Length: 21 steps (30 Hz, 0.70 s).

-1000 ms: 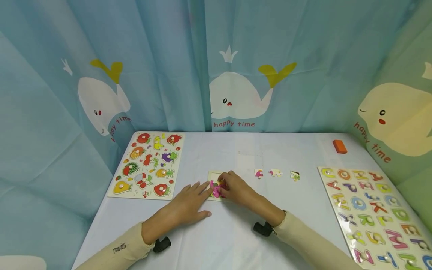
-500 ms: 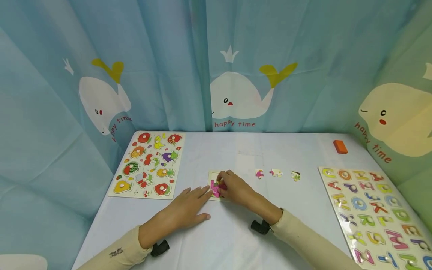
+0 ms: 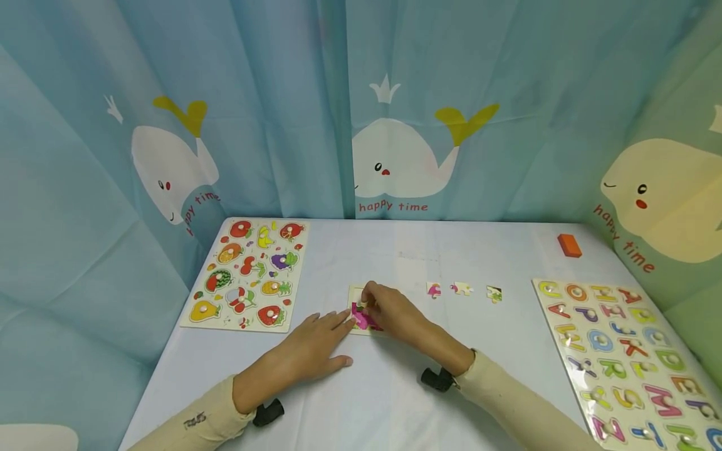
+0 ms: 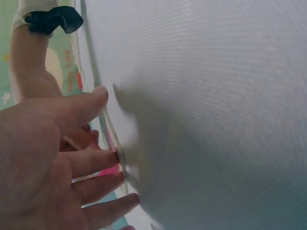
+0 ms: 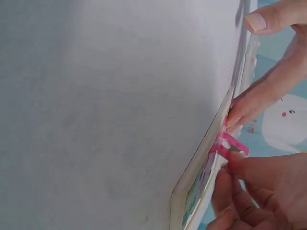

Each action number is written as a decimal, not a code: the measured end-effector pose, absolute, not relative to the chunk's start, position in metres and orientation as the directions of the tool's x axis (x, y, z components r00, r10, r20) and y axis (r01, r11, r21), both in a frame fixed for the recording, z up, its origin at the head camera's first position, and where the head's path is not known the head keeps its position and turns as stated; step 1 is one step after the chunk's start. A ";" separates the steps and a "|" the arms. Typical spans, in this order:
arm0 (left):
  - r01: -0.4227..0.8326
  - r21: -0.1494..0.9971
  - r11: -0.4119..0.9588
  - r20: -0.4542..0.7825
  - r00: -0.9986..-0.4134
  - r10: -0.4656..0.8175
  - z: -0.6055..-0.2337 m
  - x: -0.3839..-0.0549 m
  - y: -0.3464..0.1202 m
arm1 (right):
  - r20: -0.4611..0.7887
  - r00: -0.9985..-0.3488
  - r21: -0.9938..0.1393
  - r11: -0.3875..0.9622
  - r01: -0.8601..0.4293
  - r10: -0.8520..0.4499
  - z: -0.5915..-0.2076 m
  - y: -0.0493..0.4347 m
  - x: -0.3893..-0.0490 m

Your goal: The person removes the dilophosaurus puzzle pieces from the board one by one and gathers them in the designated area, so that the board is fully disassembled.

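Reading text from my end, letter board point(image 3: 612, 410) as reference. On the board itself I get single capitals: O, P, Q, K, R, D, E, M, Z, T. Glare and small size make several others unsure. Curtain point(image 3: 507, 37) has red "happy time" three times: one print point(image 3: 606, 222) behind the board, a second print point(image 3: 375, 207) behind and well to its left, a third print point(image 3: 206, 198) farthest left, slanted, first letters hard to read. Dark marking point(image 3: 195, 420) on the left sleeve point(image 3: 217, 410), well left of the board: can't make it out. Right wrist cam gives me only "tim" point(image 5: 252, 126) on the curtain; left wrist cam's red lettering point(image 4: 68, 72) is too blurred.
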<state>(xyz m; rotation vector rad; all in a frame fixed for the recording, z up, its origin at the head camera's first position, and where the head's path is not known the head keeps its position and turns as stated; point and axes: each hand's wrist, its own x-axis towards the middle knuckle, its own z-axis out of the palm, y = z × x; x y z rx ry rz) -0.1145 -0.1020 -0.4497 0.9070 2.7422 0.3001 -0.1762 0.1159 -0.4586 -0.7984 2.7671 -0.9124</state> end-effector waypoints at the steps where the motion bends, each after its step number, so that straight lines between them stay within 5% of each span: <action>1: 0.558 0.264 0.787 -0.159 -0.779 0.606 -0.450 -0.115 -0.102 | 0.054 -0.850 -0.591 0.669 -0.451 -0.524 -0.457 0.117 -0.176; 13: 0.552 0.262 0.792 -0.173 -0.780 0.601 -0.449 -0.114 -0.101 | 0.109 -0.876 -0.671 0.616 -0.413 -0.469 -0.422 0.173 -0.190; 21: 0.549 0.276 0.789 -0.164 -0.782 0.602 -0.446 -0.113 -0.101 | -0.038 -0.912 -0.695 0.666 -0.270 -0.409 -0.419 0.234 -0.191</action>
